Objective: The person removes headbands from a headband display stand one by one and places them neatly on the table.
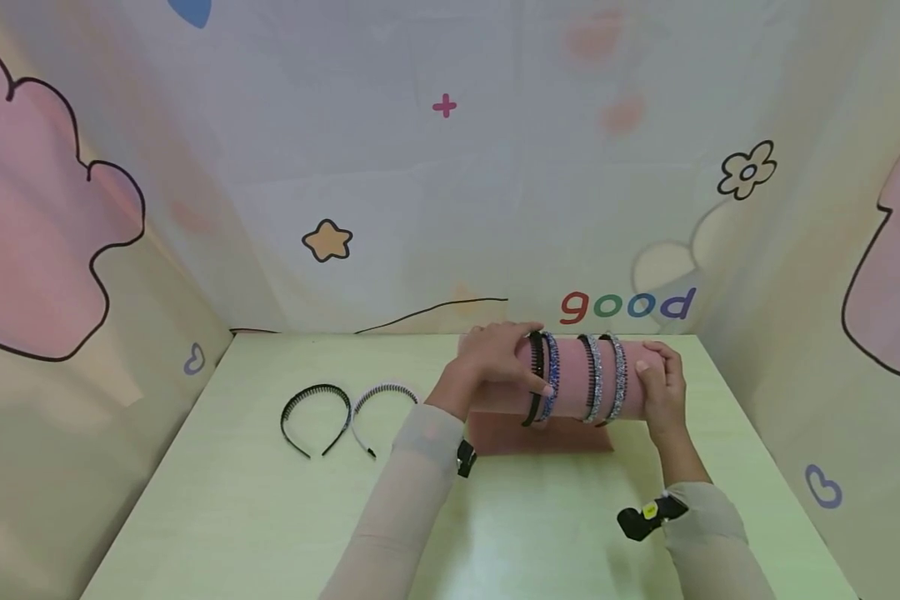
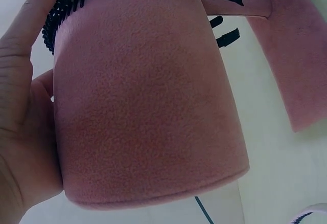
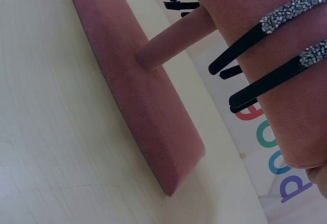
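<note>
A pink plush-covered headband stand [image 1: 570, 350] has a horizontal roll on a short post above a flat base [image 3: 117, 75]. Around the roll sit a black beaded headband [image 1: 537, 367], a blue glittery headband [image 1: 552, 375] and two silver glittery headbands [image 1: 596, 375]. My left hand [image 1: 491, 357] spans the roll's left part, fingers over the top at the black headband, thumb across its front to the blue one. In the left wrist view, a digit lies along the black headband's beads [image 2: 53, 24]. At the other end, my right hand [image 1: 663, 392] grips the roll.
Left of the stand, a black toothed headband [image 1: 322, 387] and a pale toothed headband [image 1: 382, 387] lie side by side on the light wooden table [image 1: 217, 500]. A printed curtain [image 1: 420, 183] hangs behind the table and along both sides.
</note>
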Motion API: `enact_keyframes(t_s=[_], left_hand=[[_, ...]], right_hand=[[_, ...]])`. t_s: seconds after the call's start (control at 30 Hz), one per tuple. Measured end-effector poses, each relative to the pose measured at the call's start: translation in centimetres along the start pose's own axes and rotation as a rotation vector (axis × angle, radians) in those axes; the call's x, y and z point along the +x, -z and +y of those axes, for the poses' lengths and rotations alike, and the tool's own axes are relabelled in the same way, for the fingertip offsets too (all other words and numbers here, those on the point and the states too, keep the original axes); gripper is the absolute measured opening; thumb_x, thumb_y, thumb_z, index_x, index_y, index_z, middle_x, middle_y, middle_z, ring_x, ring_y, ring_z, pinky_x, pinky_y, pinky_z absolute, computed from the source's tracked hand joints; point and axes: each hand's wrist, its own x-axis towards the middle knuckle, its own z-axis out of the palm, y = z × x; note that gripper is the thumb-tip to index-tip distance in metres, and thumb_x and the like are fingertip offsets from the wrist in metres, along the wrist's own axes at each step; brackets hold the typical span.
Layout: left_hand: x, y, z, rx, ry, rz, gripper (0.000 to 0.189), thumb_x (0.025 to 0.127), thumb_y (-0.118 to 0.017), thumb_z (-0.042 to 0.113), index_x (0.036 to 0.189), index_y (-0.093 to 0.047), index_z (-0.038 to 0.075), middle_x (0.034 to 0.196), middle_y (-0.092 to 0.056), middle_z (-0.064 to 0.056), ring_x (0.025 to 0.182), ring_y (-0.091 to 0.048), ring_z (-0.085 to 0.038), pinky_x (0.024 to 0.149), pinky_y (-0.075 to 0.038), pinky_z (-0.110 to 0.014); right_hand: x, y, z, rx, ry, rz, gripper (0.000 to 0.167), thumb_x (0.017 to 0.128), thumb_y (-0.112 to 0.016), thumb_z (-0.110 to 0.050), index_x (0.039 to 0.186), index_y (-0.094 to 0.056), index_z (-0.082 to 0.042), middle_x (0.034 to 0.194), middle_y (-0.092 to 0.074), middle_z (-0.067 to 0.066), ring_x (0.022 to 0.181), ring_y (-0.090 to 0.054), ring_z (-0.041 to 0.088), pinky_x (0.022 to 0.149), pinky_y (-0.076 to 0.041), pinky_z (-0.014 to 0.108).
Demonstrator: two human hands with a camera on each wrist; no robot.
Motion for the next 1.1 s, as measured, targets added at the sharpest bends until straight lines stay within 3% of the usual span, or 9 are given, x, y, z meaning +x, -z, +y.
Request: enact_keyframes(t_s=[0.17,0.5,0.67,0.9,1.1], left_hand=[[-0.1,-0.2,-0.1,0.003,-0.003,-0.013,0.098,0.058,-0.076,0.062,0.142,-0.036,0.032,0.128,-0.051,0.007,0.112,-0.044,-0.016,0.098,-0.030,-0.043],[-0.6,-0.2,0.0,0.058,-0.014,0.007,0.101,0.058,-0.078,0.062,0.143,-0.035,0.027,0.133,-0.049,0.006,0.115,-0.045,-0.017,0.100,-0.027,-0.042],[-0.9,-0.3,0.0,0.106,-0.029,0.027,0.101,0.060,-0.077,0.062,0.144,-0.035,0.024,0.135,-0.047,0.004,0.119,-0.043,-0.018,0.101,-0.027,-0.044],[-1.8,-0.4,0.1,0.189,-0.029,0.076,0.101,0.060,-0.074,0.064,0.144,-0.032,0.027,0.136,-0.045,0.004,0.120,-0.041,-0.017,0.100,-0.026,-0.046],[-2.5,-0.8,-0.2,0.236,-0.033,0.124,0.101,0.060,-0.072,0.067,0.144,-0.030,0.030,0.138,-0.042,0.005,0.124,-0.036,-0.018,0.101,-0.024,-0.047]], right_hand=[[-0.1,-0.1,-0.3,0.009,-0.011,-0.004,0.036,0.093,-0.045,-0.018,0.128,-0.043,-0.011,0.119,-0.045,-0.008,0.102,-0.042,0.012,0.085,-0.031,0.029],[0.0,0.1,0.4,-0.015,-0.020,-0.004,0.036,0.094,-0.044,-0.024,0.129,-0.043,-0.017,0.121,-0.044,-0.008,0.102,-0.042,0.012,0.085,-0.032,0.029],[0.0,0.0,0.4,-0.001,-0.007,-0.005,0.036,0.093,-0.045,-0.021,0.128,-0.044,-0.014,0.120,-0.045,-0.008,0.102,-0.042,0.012,0.085,-0.032,0.029],[-0.7,-0.3,-1.2,-0.011,-0.015,-0.016,0.037,0.094,-0.044,-0.021,0.129,-0.042,-0.011,0.121,-0.045,-0.006,0.102,-0.042,0.013,0.085,-0.032,0.029],[0.1,0.1,-0.1,-0.019,-0.033,-0.009,0.036,0.094,-0.044,-0.023,0.129,-0.042,-0.015,0.122,-0.044,-0.007,0.104,-0.041,0.013,0.086,-0.032,0.030]])
